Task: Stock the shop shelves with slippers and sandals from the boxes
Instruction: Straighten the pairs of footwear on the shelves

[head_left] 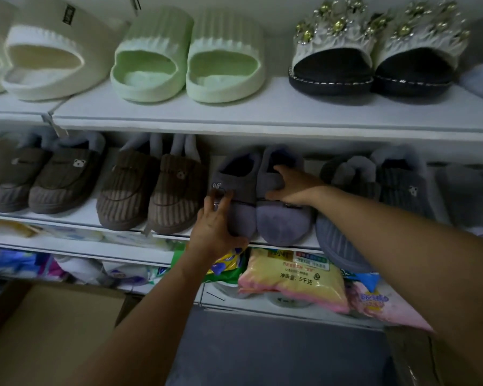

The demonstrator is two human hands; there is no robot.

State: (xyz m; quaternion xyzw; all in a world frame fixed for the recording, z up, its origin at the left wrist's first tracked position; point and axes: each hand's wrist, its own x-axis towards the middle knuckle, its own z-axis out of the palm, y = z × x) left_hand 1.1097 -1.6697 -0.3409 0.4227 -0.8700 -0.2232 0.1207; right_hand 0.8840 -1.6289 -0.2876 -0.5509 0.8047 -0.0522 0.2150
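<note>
Under the left hand (216, 227), gripped toe of one grey slipper (236, 199); under the right hand (293, 188), its clasped mate (283, 215). Toes past the shelf (162, 235) edge. Could tip off if released early.

Both hands, left (215, 227) and right (293, 188), on purple slippers (262, 201) on middle shelf (76, 215)

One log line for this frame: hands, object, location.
left hand: grips left grey slipper toe | right hand: grips right grey slipper | pair on middle shelf

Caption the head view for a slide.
Both hands, left and right, set a pair of purple-grey plush slippers on the middle shelf.
</note>
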